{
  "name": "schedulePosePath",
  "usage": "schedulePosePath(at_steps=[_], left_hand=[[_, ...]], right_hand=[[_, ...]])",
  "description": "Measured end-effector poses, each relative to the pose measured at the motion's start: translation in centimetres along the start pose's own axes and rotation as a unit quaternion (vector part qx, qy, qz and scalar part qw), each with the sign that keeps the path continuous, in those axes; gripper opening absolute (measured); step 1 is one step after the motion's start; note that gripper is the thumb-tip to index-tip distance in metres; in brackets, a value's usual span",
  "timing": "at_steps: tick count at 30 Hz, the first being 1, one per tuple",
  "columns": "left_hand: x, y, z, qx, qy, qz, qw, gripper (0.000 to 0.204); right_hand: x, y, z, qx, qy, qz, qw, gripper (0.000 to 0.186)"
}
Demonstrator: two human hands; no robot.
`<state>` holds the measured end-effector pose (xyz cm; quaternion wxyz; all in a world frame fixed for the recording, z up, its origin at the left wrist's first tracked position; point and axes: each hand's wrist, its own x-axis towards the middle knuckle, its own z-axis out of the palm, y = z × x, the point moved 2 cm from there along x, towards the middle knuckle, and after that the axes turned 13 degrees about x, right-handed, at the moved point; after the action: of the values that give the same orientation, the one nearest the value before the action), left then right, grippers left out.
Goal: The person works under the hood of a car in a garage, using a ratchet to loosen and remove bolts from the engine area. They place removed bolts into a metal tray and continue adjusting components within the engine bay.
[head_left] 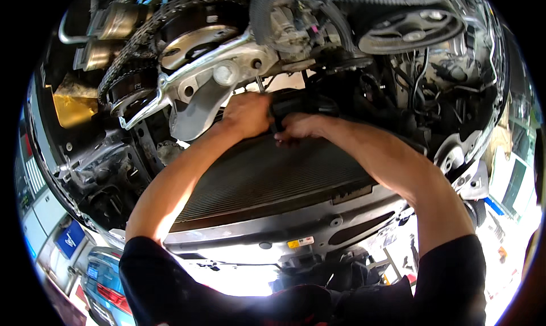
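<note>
My left hand (245, 111) is closed just below an aluminium bracket (206, 76) with a large bolt; what its fingers hold is hidden. Close to its right, my right hand (297, 127) has its fingers curled at a dark, narrow piece that I cannot make out, beside a black plastic part (301, 103). A finned radiator (267, 175) lies beneath both hands and forearms. A thin metal rod or bolt stands just above my left hand.
A timing chain (129, 57) with round sprockets is at upper left, a grooved pulley (410, 31) at upper right. Hoses and wiring surround them. A metal crossmember (307, 229) runs below the radiator. A blue car (105, 275) shows at lower left.
</note>
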<state>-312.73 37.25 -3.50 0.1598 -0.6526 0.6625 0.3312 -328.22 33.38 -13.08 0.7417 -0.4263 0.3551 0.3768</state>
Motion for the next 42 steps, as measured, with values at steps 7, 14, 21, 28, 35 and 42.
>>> schedulePosePath(at_steps=[7, 14, 21, 28, 35, 42], left_hand=[[8.9, 2.4, 3.4, 0.206, -0.267, 0.184, 0.923, 0.057], [6.8, 2.5, 3.3, 0.254, -0.257, 0.214, 0.907, 0.053], [6.0, 5.4, 4.8, 0.359, -0.337, 0.167, 0.854, 0.048], [9.3, 6.8, 5.6, 0.439, -0.401, 0.204, 0.778, 0.03], [10.7, 6.2, 6.4, 0.278, -0.537, 0.104, 0.79, 0.038], [10.1, 2.8, 9.7, 0.364, -0.336, 0.225, 0.839, 0.041]], right_hand=[[-1.2, -1.1, -1.2, -0.021, 0.008, 0.038, 0.999, 0.024], [-22.8, -8.1, 5.7, -0.368, 0.305, -0.405, 0.779, 0.029], [-31.6, 7.3, 10.7, -0.126, 0.415, -0.477, 0.764, 0.029], [-27.8, 11.8, 10.9, -0.099, 0.423, -0.534, 0.725, 0.028], [-26.0, 13.0, 10.2, -0.105, 0.497, -0.608, 0.611, 0.024], [-26.2, 12.7, 10.5, -0.091, 0.519, -0.598, 0.604, 0.01]])
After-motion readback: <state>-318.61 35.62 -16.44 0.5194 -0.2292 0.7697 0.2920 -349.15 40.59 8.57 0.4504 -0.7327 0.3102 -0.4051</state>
